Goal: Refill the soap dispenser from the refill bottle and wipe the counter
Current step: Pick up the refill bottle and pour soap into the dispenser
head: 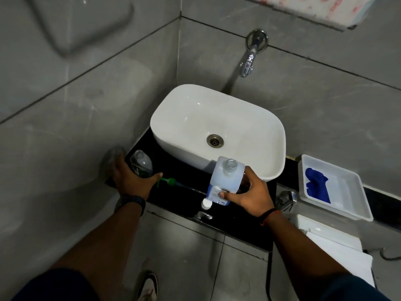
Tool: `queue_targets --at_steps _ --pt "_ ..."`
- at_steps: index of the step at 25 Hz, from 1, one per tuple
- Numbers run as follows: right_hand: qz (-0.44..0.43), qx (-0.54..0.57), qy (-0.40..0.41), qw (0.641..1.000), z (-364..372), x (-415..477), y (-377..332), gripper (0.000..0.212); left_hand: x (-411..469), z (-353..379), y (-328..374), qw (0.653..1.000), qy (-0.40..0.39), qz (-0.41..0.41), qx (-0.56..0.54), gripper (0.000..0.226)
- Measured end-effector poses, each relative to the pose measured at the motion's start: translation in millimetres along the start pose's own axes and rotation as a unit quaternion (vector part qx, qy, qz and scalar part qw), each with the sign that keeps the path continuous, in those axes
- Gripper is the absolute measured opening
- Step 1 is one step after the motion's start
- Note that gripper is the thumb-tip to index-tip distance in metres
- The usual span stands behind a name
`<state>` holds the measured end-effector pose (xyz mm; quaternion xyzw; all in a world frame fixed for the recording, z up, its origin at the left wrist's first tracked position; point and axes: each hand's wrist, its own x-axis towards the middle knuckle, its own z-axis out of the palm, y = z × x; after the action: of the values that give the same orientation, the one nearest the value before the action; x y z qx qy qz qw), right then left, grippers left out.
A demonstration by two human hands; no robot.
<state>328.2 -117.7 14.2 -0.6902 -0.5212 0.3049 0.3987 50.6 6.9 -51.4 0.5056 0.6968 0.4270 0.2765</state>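
Observation:
My left hand (132, 180) grips the clear soap dispenser bottle (141, 162), which stands upright with its mouth open at the left end of the black counter (238, 222). Its green pump head with the tube (171, 182) lies flat on the counter beside it. My right hand (249, 193) holds the translucent white refill bottle (225, 177) upright, uncapped, just above the counter in front of the sink. The white cap (206, 204) lies on the counter below that bottle. A blue cloth (316, 185) sits in a white tray (355, 211) to the right.
A white basin (173, 131) takes up the back of the counter, under a chrome wall tap (249, 59). Grey tiled walls close in at left and behind. A chrome fitting (286, 198) sticks out beside the tray. My shoe (148, 285) shows on the floor below.

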Motion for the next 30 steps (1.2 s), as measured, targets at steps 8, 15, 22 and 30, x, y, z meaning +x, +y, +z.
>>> queue_targets --at_steps 8,15,22,30 --pt "-0.021 -0.01 0.03 0.999 -2 16 -27 0.068 33 5 -6 0.997 -0.057 0.014 -0.045 0.078" --pt "-0.058 0.032 0.109 0.992 -43 25 -88 0.054 18 -7 101 0.987 0.003 0.148 -0.063 0.085" --pt "-0.116 -0.053 0.203 0.971 -140 20 -179 0.056 -28 -9 243 0.954 -0.085 0.263 -0.113 0.091" --pt "-0.103 -0.29 0.255 0.917 -225 -6 -246 0.076 -76 -8 343 0.93 -0.128 0.33 -0.099 0.091"
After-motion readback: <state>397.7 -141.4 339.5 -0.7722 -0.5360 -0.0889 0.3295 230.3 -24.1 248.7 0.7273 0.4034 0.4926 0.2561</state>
